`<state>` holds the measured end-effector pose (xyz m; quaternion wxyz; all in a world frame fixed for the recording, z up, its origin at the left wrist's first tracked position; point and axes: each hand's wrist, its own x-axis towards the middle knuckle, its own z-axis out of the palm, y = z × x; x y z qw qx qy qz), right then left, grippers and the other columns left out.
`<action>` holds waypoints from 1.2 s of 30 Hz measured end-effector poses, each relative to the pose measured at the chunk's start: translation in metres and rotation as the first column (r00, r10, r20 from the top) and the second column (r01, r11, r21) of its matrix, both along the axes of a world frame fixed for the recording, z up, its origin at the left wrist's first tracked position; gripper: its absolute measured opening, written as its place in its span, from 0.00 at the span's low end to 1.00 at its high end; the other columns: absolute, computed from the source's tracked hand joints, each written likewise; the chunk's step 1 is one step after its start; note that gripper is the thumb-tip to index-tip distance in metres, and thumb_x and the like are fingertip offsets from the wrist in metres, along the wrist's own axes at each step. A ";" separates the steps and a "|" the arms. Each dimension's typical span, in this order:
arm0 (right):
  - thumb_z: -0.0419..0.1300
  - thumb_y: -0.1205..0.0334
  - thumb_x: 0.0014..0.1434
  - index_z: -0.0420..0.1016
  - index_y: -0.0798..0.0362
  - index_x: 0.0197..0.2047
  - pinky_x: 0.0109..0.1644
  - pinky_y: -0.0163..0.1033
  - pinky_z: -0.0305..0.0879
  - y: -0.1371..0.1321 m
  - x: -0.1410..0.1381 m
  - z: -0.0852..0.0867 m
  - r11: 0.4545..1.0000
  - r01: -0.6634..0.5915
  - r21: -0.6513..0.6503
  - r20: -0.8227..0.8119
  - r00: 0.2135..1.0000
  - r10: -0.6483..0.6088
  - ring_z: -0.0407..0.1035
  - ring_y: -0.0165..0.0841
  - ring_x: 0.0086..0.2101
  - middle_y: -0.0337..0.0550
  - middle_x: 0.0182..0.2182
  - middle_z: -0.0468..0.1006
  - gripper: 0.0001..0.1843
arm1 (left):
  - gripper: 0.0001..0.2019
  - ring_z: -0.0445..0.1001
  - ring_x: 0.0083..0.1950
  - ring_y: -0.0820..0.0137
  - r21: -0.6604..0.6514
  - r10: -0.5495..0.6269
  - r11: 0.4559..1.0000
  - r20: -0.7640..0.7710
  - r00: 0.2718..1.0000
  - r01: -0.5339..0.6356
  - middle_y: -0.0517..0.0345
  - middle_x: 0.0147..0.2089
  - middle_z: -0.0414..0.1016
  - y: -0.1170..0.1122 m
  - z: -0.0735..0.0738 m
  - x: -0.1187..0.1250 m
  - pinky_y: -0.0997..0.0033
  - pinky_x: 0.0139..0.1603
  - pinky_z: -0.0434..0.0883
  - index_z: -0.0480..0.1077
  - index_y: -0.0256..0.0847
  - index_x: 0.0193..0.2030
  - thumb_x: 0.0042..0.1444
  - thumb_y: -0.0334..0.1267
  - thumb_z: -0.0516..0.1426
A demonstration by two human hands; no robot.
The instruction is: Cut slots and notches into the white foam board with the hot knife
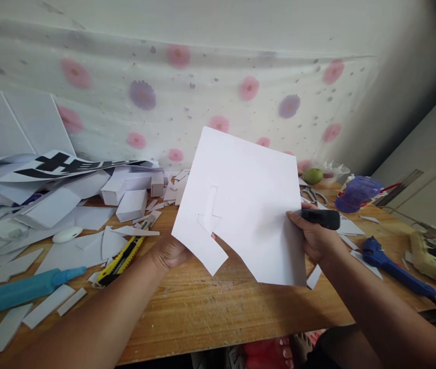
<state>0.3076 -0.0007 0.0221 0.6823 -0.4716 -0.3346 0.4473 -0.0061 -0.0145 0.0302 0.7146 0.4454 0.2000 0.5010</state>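
Observation:
A white foam board sheet [256, 200] is raised above the table in front of me, tilted. An arrow-like outline is drawn on its left part, and a notch is cut into its lower edge. My left hand [175, 252] grips the board's lower left edge, its fingers mostly hidden behind it. My right hand [314, 236] pinches the right edge, thumb on the front face. A black rounded, bar-shaped object [323, 219] sticks out beside the right fingers; whether the hand also holds it is unclear.
A yellow box cutter [123, 259], a light-blue tube [21, 293] and white offcuts lie at left, before piled paper and small white boxes [131, 205]. At right are a blue glue gun [395, 266], scissors [314, 195], a purple cup [358, 193] and a green fruit [313, 176].

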 end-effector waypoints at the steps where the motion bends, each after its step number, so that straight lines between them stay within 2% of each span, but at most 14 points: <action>1: 0.78 0.62 0.36 0.74 0.41 0.37 0.32 0.39 0.78 0.000 -0.001 0.001 1.000 0.007 -0.016 -0.006 1.000 -0.007 0.77 0.35 0.29 0.32 0.30 0.82 0.25 | 0.21 0.78 0.33 0.68 -0.005 0.014 1.000 0.010 1.000 -0.013 0.57 0.34 0.82 -0.002 0.003 0.002 0.72 0.36 0.77 0.80 0.41 0.40 0.38 0.40 0.77; 7: 0.80 0.61 0.33 0.74 0.41 0.36 0.30 0.40 0.79 0.003 -0.002 0.003 0.999 0.039 -0.030 -0.046 0.998 -0.041 0.76 0.35 0.27 0.32 0.29 0.82 0.27 | 0.18 0.75 0.30 0.72 -0.025 0.133 0.991 0.029 0.991 -0.132 0.59 0.34 0.81 -0.009 0.015 0.013 0.77 0.31 0.75 0.80 0.42 0.42 0.43 0.35 0.74; 13: 0.80 0.59 0.34 0.73 0.40 0.36 0.29 0.42 0.78 0.004 -0.001 0.001 0.999 0.017 -0.030 -0.017 1.000 -0.017 0.76 0.37 0.27 0.33 0.29 0.81 0.26 | 0.21 0.75 0.29 0.72 -0.036 0.211 0.977 0.014 0.977 -0.210 0.61 0.31 0.79 -0.007 0.015 0.016 0.77 0.30 0.76 0.80 0.42 0.40 0.37 0.36 0.76; 20: 0.80 0.61 0.33 0.74 0.42 0.36 0.32 0.39 0.78 0.000 -0.001 0.003 1.000 0.019 -0.024 -0.049 0.999 -0.020 0.76 0.34 0.28 0.32 0.30 0.82 0.26 | 0.22 0.75 0.28 0.72 -0.051 0.251 0.966 -0.016 0.968 -0.252 0.61 0.32 0.80 -0.007 0.012 0.015 0.75 0.30 0.77 0.80 0.42 0.39 0.34 0.35 0.77; 24: 0.80 0.60 0.34 0.74 0.40 0.36 0.32 0.41 0.78 -0.002 -0.002 0.004 1.000 0.004 -0.018 -0.029 1.000 -0.005 0.77 0.37 0.29 0.33 0.29 0.82 0.26 | 0.20 0.80 0.34 0.66 -0.042 0.246 0.968 -0.021 0.969 -0.247 0.58 0.36 0.83 -0.009 0.013 0.016 0.71 0.34 0.79 0.81 0.41 0.40 0.37 0.33 0.75; 27: 0.79 0.59 0.35 0.73 0.40 0.37 0.32 0.42 0.78 -0.005 -0.004 0.005 1.000 -0.007 -0.016 -0.021 1.000 0.007 0.76 0.37 0.29 0.33 0.30 0.81 0.27 | 0.21 0.82 0.40 0.60 -0.054 0.225 0.973 -0.025 0.974 -0.226 0.55 0.39 0.85 -0.011 0.016 0.017 0.67 0.39 0.81 0.81 0.40 0.39 0.35 0.32 0.76; 32: 0.81 0.60 0.31 0.71 0.42 0.37 0.30 0.36 0.77 -0.007 -0.008 0.006 0.999 -0.001 -0.051 -0.077 0.997 -0.003 0.75 0.33 0.28 0.32 0.30 0.81 0.30 | 0.18 0.79 0.29 0.69 -0.134 0.236 0.962 -0.035 0.971 -0.238 0.63 0.30 0.82 -0.009 0.011 0.012 0.72 0.30 0.79 0.79 0.42 0.34 0.34 0.31 0.76; 36: 0.80 0.59 0.34 0.72 0.44 0.38 0.31 0.36 0.77 -0.007 -0.009 0.005 0.999 -0.040 -0.021 -0.043 0.998 0.039 0.76 0.33 0.29 0.33 0.30 0.81 0.29 | 0.18 0.78 0.26 0.70 -0.170 0.208 0.962 -0.053 0.977 -0.214 0.61 0.29 0.81 -0.005 0.007 0.009 0.71 0.28 0.79 0.78 0.41 0.35 0.37 0.35 0.76</action>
